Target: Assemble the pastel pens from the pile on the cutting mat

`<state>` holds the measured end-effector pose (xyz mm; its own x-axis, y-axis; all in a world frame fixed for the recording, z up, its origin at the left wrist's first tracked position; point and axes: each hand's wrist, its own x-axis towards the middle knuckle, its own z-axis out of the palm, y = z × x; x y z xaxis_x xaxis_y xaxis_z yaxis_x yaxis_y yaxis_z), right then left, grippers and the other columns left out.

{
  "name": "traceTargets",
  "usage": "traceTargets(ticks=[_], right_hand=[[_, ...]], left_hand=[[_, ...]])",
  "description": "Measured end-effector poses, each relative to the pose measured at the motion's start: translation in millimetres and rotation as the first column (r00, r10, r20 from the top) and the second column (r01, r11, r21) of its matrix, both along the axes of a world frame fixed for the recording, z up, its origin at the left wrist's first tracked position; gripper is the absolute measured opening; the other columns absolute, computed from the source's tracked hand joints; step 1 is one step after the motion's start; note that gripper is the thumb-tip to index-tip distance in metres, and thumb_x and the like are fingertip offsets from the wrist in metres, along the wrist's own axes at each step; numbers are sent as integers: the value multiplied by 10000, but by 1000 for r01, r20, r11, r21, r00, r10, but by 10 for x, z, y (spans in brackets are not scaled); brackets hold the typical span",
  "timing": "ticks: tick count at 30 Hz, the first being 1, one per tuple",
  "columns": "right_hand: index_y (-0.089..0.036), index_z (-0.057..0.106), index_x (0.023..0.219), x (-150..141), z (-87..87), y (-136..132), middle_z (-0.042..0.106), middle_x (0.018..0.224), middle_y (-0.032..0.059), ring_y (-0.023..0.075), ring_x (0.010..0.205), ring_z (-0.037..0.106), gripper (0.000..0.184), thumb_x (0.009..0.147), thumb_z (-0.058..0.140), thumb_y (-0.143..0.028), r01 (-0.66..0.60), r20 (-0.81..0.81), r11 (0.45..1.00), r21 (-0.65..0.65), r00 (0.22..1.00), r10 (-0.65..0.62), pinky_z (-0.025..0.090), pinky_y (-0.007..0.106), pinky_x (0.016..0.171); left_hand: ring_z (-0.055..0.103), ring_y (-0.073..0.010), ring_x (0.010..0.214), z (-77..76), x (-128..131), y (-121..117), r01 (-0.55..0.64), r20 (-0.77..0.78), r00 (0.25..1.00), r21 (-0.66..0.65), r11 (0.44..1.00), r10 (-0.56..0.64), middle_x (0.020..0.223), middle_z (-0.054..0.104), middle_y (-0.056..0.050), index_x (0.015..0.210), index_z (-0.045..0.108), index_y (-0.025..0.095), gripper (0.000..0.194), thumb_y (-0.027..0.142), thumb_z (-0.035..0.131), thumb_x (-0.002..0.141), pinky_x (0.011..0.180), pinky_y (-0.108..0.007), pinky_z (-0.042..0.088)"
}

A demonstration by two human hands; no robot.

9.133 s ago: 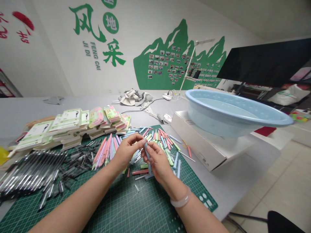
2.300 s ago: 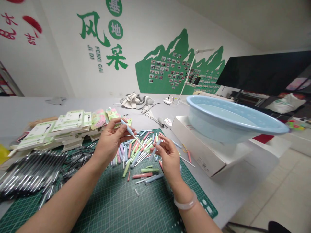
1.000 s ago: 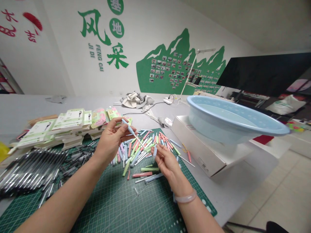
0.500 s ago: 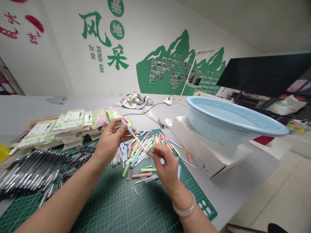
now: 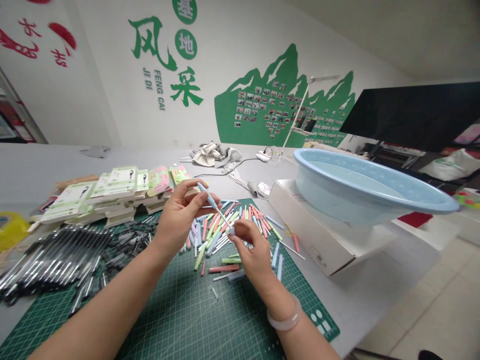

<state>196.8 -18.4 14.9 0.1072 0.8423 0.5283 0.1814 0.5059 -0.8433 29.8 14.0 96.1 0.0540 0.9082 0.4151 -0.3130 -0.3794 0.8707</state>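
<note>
My left hand (image 5: 182, 212) is closed, thumb and fingers pinching a light blue pen part (image 5: 207, 194). A thin white refill (image 5: 224, 218) sticks out of it, slanting down to the right. At the refill's lower end, my right hand (image 5: 257, 252) pinches a small light blue piece (image 5: 232, 231); I cannot tell whether the refill is inside it. Beneath both hands, a pile of pastel pen parts (image 5: 210, 235) in green, pink, blue and white lies on the green cutting mat (image 5: 180, 310).
Rows of black and clear pens (image 5: 56, 255) lie left, with stacked flat boxes (image 5: 116, 182) behind them. At the right, a blue basin (image 5: 337, 195) rests on a white box (image 5: 315, 235). A yellow tape roll (image 5: 13, 229) sits at far left; cloth gloves (image 5: 210, 154) lie at the back.
My hands have come closer together, and less of the white refill shows between them. The whole view has shifted slightly, with the scene moving to the right.
</note>
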Motion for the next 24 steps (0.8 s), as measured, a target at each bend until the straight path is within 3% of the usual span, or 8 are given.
traceTargets(ticks=[7, 17, 24], right_hand=[[-243, 620, 1023, -20, 26, -17, 676, 885, 24, 191, 838, 655, 280, 754, 653, -177, -15, -25, 998, -66, 1000, 14, 525, 328, 791], [-222, 579, 994, -23, 28, 2, 682, 915, 28, 196, 861, 664, 301, 718, 679, -159, -73, -168, 990, -122, 985, 52, 523, 331, 793], [-216, 560, 979, -35, -9, 22, 692, 893, 22, 200, 852, 673, 306, 704, 676, -145, -130, -205, 980, -150, 974, 98, 526, 343, 798]], left_hand=[[664, -197, 810, -54, 62, -54, 89, -145, 986, 41, 995, -82, 829, 686, -34, 1014, 522, 213, 201, 297, 574, 839, 746, -381, 555], [656, -187, 789, -300, 164, 11, 190, -222, 955, -55, 980, -198, 842, 693, -37, 1033, 529, 210, 220, 289, 581, 834, 728, -334, 529], [664, -187, 816, -270, 184, -20, 211, -267, 939, -56, 976, -218, 850, 706, -33, 1021, 522, 203, 203, 274, 577, 839, 762, -317, 502]])
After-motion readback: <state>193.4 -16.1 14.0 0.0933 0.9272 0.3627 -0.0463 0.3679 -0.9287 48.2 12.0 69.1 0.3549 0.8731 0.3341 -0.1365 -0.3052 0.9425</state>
